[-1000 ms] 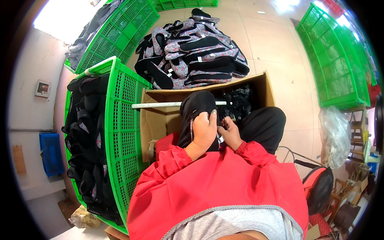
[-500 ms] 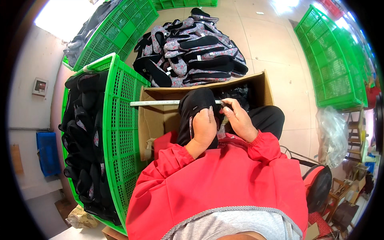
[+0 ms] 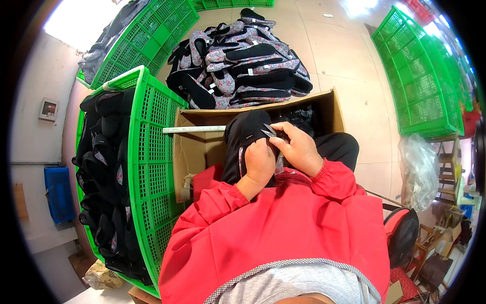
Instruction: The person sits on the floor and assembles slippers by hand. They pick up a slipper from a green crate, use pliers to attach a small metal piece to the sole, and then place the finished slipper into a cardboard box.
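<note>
A black fabric slipper (image 3: 248,130) with a patterned inner edge lies over my knee. My left hand (image 3: 260,161) is closed on its near edge, fingertips pinched at the black cloth. In my right hand (image 3: 299,147) is a small pair of thread snips (image 3: 268,131). Their two pointed blades stand apart, tips toward the slipper and just above my left fingertips. My right palm hides the snips' handles.
A cardboard box (image 3: 192,167) surrounds my knees, with a pale bar (image 3: 195,129) across it. At left, a green crate (image 3: 157,152) holds black slippers (image 3: 109,172). Beyond the box lies a heap of patterned slippers (image 3: 243,61). Another green crate (image 3: 415,76) stands right.
My right hand has turned and moved left, toward my left fingertips. The snips' blades now show, spread over the slipper. My left hand stays almost in place.
</note>
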Demonstrator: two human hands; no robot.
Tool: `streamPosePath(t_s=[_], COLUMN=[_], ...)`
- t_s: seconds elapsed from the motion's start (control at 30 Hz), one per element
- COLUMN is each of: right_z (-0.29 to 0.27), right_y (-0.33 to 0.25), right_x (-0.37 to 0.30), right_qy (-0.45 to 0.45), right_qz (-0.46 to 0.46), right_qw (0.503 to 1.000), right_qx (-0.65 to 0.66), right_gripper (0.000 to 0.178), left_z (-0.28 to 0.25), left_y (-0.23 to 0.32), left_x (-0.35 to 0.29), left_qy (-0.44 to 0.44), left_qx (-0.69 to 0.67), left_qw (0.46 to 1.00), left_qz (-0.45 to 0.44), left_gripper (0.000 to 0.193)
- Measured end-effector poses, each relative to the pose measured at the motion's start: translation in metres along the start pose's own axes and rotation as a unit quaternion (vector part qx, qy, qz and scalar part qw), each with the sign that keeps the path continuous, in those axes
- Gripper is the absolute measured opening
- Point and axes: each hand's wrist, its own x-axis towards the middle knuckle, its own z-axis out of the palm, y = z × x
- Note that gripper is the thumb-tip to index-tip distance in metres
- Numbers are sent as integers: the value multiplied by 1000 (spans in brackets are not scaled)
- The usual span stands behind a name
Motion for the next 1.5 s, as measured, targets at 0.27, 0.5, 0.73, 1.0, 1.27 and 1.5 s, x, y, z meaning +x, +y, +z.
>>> streamPosePath(t_s=[0.27,0.5,0.73,1.0,1.27,1.5], right_z=[18,-7,-15,-10,26,38], right_y=[29,-7,-11,-11,32,47], right_x=[1,-4,-2,0,0,-5], right_qy=[38,-31,-29,-17,-8,-30], right_qz=[-22,27,-6,-9,26,45], right_qw=[988,999,997,998,963,891], right_qx=[147,-15,-66,-64,267,452], right_gripper=[31,34,30,29,32,37], left_z=[-7,-2,-2,2,-5,-9], left_y=[8,3,3,0,7,7], left_x=[3,1,1,-1,2,4], left_qy=[-14,-3,-1,-12,-6,-16], left_qx=[2,0,-2,-1,-10,-35], left_qw=[1000,1000,1000,1000,1000,999], left_qz=[-14,-5,-1,2,-15,-11], left_gripper=[6,6,6,6,6,5])
